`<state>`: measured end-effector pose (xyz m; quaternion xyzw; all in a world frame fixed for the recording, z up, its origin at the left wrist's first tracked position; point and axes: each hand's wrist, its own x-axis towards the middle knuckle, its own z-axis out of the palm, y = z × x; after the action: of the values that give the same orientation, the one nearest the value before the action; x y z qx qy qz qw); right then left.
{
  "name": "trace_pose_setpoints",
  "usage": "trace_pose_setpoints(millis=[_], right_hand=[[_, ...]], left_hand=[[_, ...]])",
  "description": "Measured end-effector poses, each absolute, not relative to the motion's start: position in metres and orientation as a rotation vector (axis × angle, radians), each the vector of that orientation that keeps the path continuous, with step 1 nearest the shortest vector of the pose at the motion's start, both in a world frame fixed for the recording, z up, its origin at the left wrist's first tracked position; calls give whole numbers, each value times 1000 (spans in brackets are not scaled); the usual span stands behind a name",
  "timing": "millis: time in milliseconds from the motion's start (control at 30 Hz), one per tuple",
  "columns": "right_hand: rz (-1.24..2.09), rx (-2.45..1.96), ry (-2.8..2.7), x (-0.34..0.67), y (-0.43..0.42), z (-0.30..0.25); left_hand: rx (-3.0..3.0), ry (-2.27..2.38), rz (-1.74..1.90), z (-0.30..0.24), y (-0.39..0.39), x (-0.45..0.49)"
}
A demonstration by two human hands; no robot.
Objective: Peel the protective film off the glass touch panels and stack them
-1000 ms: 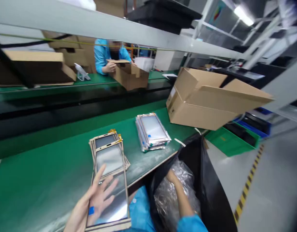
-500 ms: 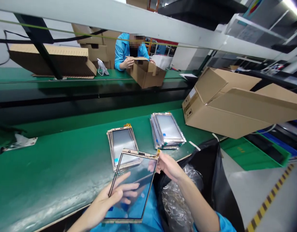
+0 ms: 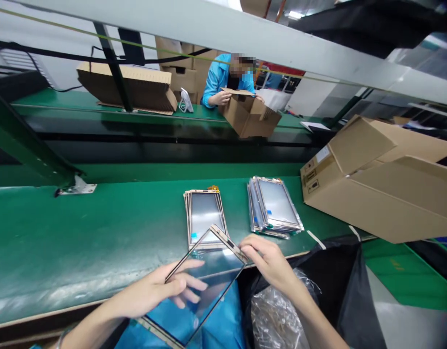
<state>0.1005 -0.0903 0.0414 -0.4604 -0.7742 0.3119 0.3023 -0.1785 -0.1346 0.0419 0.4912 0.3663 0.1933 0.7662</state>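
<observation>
A clear touch screen panel [image 3: 212, 271] with a thin dark border is held tilted above my lap, near the bench edge. My left hand [image 3: 172, 286] grips its left side, some fingers showing through the glass. At the upper right corner my right hand [image 3: 263, 254] pinches the panel's edge. Just behind it lies a small stack of similar panels [image 3: 207, 213] with an orange flex tail. To the right of that, a taller stack of panels [image 3: 276, 203] looks wrapped in clear film.
An open cardboard box [image 3: 357, 194] stands on the right of the green bench [image 3: 100, 237]. Below hangs a black bag [image 3: 339, 271] holding crumpled clear plastic [image 3: 277, 320]. Across the bench a co-worker [image 3: 218, 80] handles a smaller carton [image 3: 248, 116]. A white beam [image 3: 223, 39] crosses overhead.
The panel in my hands has turned and tilted, one corner now pointing up. My right hand has shifted slightly down and right with its corner. The camera view has swung left.
</observation>
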Motion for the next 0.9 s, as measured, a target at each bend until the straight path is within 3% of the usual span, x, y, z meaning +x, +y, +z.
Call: trace_pose_setpoints(millis=[267, 733, 900], right_hand=[[782, -913, -2450, 75, -82, 96], [733, -926, -2567, 82, -87, 99], [294, -765, -2584, 83, -88, 88]], left_hand=[[1340, 871, 206, 61, -137, -185], [1506, 892, 223, 70, -136, -188], [1270, 808, 189, 66, -133, -186]])
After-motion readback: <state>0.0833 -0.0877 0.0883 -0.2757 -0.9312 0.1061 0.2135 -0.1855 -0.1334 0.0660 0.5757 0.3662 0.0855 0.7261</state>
